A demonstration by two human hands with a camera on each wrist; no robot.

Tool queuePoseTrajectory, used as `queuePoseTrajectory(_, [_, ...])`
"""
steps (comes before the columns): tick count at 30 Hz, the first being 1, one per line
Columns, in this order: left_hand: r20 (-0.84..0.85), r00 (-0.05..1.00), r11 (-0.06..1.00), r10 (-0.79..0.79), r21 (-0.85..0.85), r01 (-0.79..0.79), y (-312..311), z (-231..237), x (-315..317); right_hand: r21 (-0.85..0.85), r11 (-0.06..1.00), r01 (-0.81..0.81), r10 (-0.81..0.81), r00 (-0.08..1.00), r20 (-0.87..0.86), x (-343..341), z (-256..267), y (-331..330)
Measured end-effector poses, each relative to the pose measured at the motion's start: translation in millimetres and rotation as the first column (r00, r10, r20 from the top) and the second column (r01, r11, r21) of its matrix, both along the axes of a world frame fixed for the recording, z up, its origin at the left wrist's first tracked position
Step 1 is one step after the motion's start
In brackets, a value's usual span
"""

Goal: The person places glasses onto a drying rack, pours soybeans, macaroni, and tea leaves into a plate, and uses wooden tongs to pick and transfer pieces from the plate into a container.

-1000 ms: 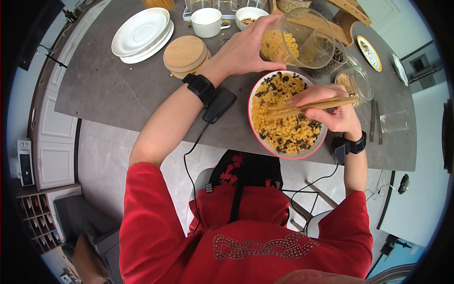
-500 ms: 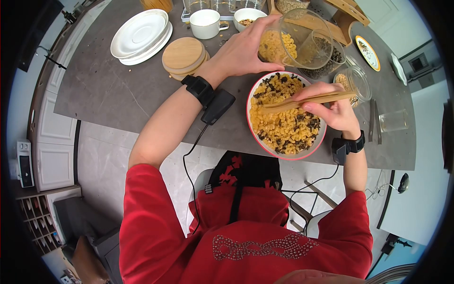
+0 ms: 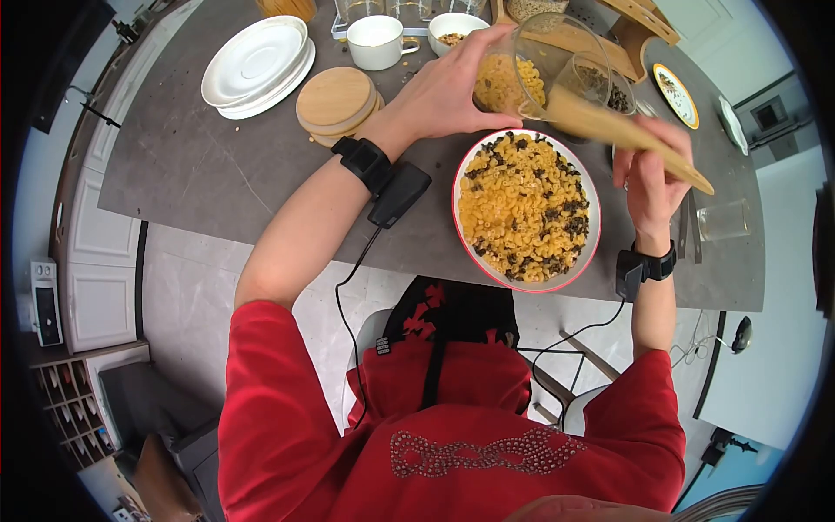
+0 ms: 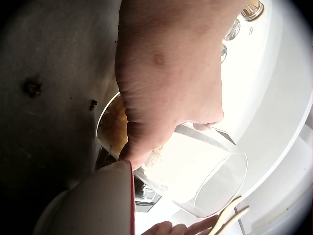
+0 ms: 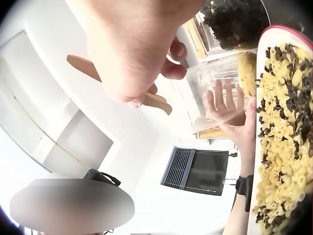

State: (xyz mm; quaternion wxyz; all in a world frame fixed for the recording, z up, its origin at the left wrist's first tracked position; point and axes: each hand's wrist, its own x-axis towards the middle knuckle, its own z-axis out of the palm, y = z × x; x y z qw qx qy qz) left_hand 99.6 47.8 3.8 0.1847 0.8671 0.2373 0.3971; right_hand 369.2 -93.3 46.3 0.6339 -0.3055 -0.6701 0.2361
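My left hand (image 3: 439,96) grips a clear glass jar (image 3: 565,39) tilted on its side beyond the bowl, yellow macaroni (image 3: 513,83) lying in its lower end. Fingers spread along the jar in the right wrist view. My right hand (image 3: 654,178) holds wooden tongs (image 3: 674,161) in the air right of the bowl. Their blurred far end overlaps the jar in the head view; two prongs show in the left wrist view. Between the hands stands a red-rimmed white bowl (image 3: 594,239) full of macaroni mixed with dark flakes (image 5: 293,98).
Behind the jar is a clear container of dark flakes (image 3: 619,97). Stacked white plates (image 3: 257,61), round wooden lids (image 3: 335,96), a white cup (image 3: 376,43) and a small white bowl (image 3: 458,28) stand at left and back. A drinking glass (image 3: 724,222) lies at right.
My right hand has lifted the tongs out of the macaroni and swung them to the right and up, toward the jar. The left hand and jar have barely moved.
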Motion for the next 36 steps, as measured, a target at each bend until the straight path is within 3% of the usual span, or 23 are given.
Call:
queuePoseTrajectory(2, [0.012, 1.000, 1.000, 0.004, 0.022, -0.004, 2, 0, -1, -0.091, 0.980, -0.176, 0.190, 0.966, 0.175, 2, 4, -6])
queuePoseTrajectory(4, [0.062, 0.998, 0.996, 0.013, 0.086, -0.018, 1, -4, 1, -0.104, 0.981, -0.163, 0.184, 0.949, 0.255, 0, 7, -5])
queuePoseTrajectory(7, [0.082, 0.996, 0.996, -0.029, 0.088, 0.021, 4, -4, 1, 0.012, 0.997, -0.079, 0.063, 0.874, 0.482, -20, 12, -5])
queuePoseTrajectory(10, [0.066, 0.998, 0.996, -0.016, 0.093, 0.009, 4, -3, 1, 0.026, 0.996, -0.084, 0.055, 0.826, 0.562, -21, 11, -3])
queuePoseTrajectory(13, [0.025, 1.000, 1.000, -0.004, 0.007, 0.004, 1, -1, 0, 0.058, 0.997, -0.059, 0.014, 0.816, 0.578, -23, 7, 0])
queuePoseTrajectory(20, [0.034, 0.999, 1.000, -0.015, 0.009, 0.015, 2, -3, 0, 0.156, 0.986, -0.065, -0.049, 0.771, 0.635, -24, 3, 10])
queuePoseTrajectory(22, [0.065, 0.998, 0.997, -0.021, 0.077, 0.016, 7, -5, 1, 0.165, 0.985, -0.059, -0.062, 0.764, 0.643, -22, 2, 10])
queuePoseTrajectory(27, [0.064, 0.998, 0.993, -0.006, 0.117, -0.002, 8, -7, 1, 0.346, 0.937, -0.050, -0.171, 0.798, 0.578, -19, -1, 12])
queuePoseTrajectory(31, [0.046, 0.999, 0.999, -0.022, 0.027, 0.021, 3, -2, 0, 0.340, 0.940, -0.024, -0.191, 0.790, 0.583, -19, 2, 11])
queuePoseTrajectory(36, [0.061, 0.998, 0.994, -0.009, 0.109, 0.002, 8, -8, 0, 0.450, 0.893, 0.003, -0.269, 0.805, 0.528, -18, 1, 8])
